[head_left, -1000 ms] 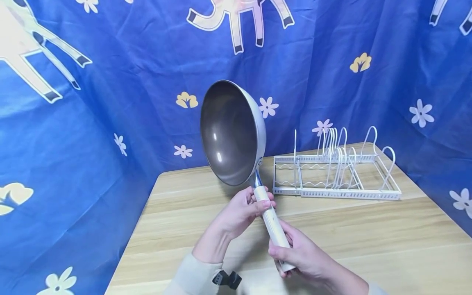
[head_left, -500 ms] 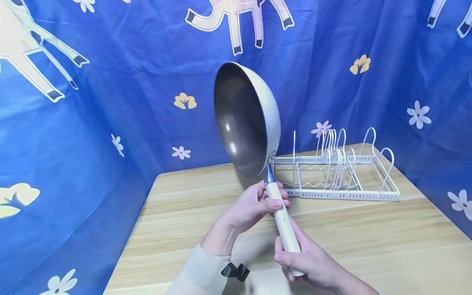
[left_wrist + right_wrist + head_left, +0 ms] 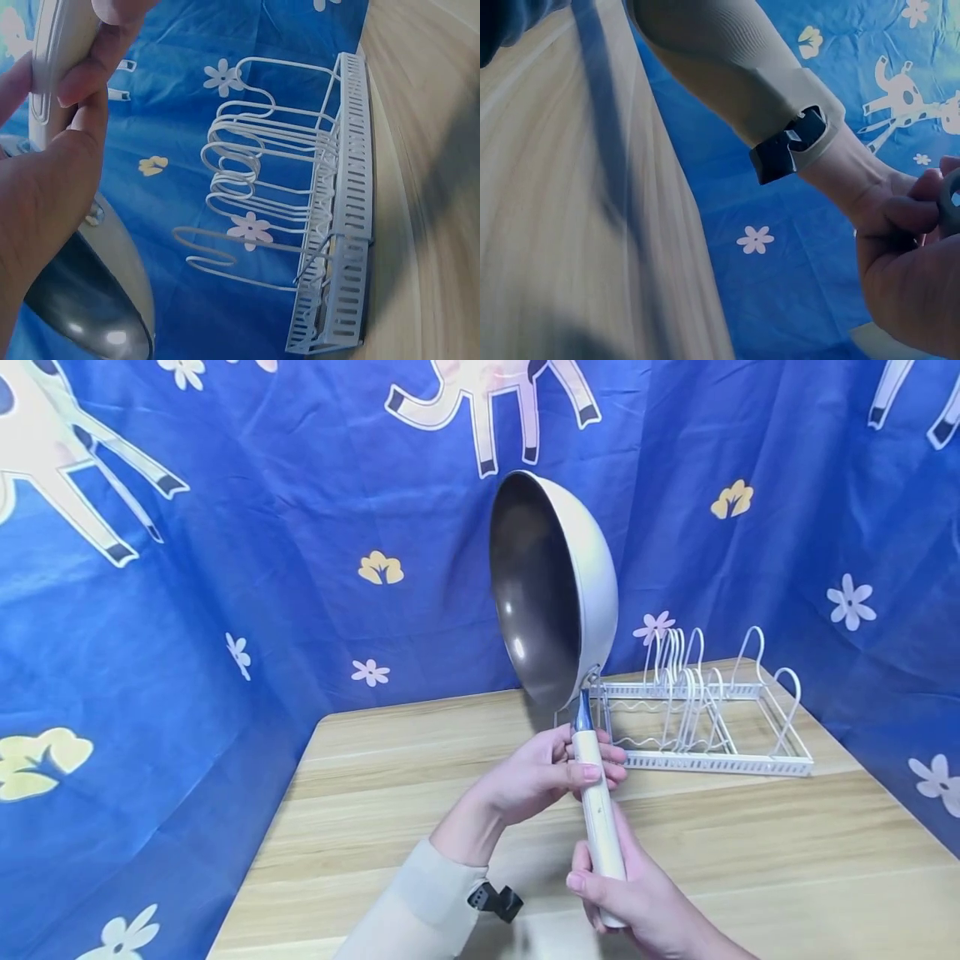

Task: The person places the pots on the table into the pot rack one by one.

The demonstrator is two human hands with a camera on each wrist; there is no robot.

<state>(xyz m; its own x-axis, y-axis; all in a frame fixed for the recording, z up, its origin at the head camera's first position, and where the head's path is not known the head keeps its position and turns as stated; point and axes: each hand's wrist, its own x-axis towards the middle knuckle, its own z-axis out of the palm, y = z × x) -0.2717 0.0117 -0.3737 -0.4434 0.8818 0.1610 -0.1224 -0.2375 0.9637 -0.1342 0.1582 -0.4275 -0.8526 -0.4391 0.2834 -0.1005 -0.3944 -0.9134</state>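
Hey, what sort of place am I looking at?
Perhaps a curtained-off staging area rather than a working kitchen: blue animal-and-flower-print fabric hangs on three sides of a wood-grain table, and a white wire rack stands on it.

Blue fabric curtains (image 3: 315,568), printed with white flowers (image 3: 851,602) and pale animals (image 3: 487,377) — softly creased — border a light wood-grain table (image 3: 375,793) on three sides.

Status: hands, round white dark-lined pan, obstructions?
Left hand, right hand both gripping long white handle. Pan raised, opening leftward. White wire rack partly behind it; no obstruction visible.
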